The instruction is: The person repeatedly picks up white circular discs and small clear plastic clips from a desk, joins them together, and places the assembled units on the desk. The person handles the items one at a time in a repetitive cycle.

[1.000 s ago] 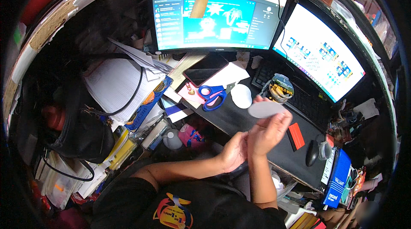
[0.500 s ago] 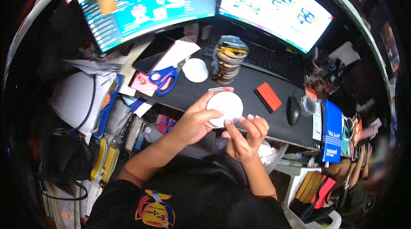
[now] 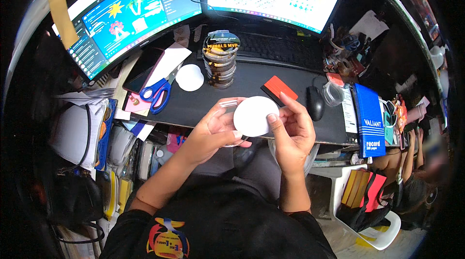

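Observation:
My right hand (image 3: 296, 138) pinches a white round disc (image 3: 255, 116) between thumb and fingers. Beside it, my left hand (image 3: 206, 133) is curled around a clear round piece (image 3: 228, 104), whose shiny rim shows at the fingers; the white disc covers part of it. Both hands are over the desk's front edge. Beyond them stands a tall stack of round printed discs (image 3: 222, 68) with dark and gold faces. White round pieces (image 3: 190, 78) lie left of the stack, near blue-handled scissors (image 3: 156, 95). A red squeegee with a black edge (image 3: 281, 89) lies just beyond my right hand.
Two monitors (image 3: 131, 22) and a black keyboard (image 3: 276, 50) line the back. A black mouse (image 3: 315, 103), clear round container (image 3: 333, 94) and blue record book (image 3: 370, 121) sit right. A white chair (image 3: 337, 196) holds a bag; another person's arms (image 3: 411, 155) show far right.
The white disc has come away from my left hand and shifted right into my right hand's pinch, uncovering the clear piece's rim. The view has turned, moving the desk things leftward.

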Tool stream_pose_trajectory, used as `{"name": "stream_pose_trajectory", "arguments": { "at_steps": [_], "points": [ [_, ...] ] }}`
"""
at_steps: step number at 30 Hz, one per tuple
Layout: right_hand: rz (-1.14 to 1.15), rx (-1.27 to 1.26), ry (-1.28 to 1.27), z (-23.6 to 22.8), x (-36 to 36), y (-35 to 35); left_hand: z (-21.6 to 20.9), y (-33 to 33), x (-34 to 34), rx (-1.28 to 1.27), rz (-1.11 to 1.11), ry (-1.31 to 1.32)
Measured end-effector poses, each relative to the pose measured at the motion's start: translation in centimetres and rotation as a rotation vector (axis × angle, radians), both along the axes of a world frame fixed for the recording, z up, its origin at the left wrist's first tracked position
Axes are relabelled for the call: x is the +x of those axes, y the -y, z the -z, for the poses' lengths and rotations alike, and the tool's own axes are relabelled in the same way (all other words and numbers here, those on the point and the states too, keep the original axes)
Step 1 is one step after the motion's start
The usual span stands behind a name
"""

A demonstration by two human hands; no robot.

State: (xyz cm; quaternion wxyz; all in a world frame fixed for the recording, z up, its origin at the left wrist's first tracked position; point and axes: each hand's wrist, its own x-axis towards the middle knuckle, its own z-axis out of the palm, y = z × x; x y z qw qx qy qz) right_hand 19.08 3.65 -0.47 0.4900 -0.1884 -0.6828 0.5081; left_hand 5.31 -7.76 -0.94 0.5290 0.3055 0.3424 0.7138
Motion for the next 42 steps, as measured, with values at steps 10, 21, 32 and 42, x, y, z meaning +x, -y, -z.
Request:
{"name": "stream_pose_trajectory", "arguments": {
  "at_steps": [10, 21, 32, 42],
  "points": [
    [-0.188, -0.477, -0.325, 1.4, 1.1, 0.9, 0.6, -1.5, 1.5, 0.005, -0.067, -0.088],
    [0.229, -0.377, -0.586, 1.9, 1.3, 0.5, 2.1, -2.7, 2.1, 0.035, 0.056, 0.215],
    [0.429, -0.234, -0.428, 1.7, -1.5, -3.3, 3.3, -3.4, 3.2, 0.001, 0.127, 0.207],
    [0.353, 0.019, -0.144, 5.3, 0.1, 1.0, 3.0, -3.6, 3.7, -0.04, -0.066, -0.004]
  ]
}}
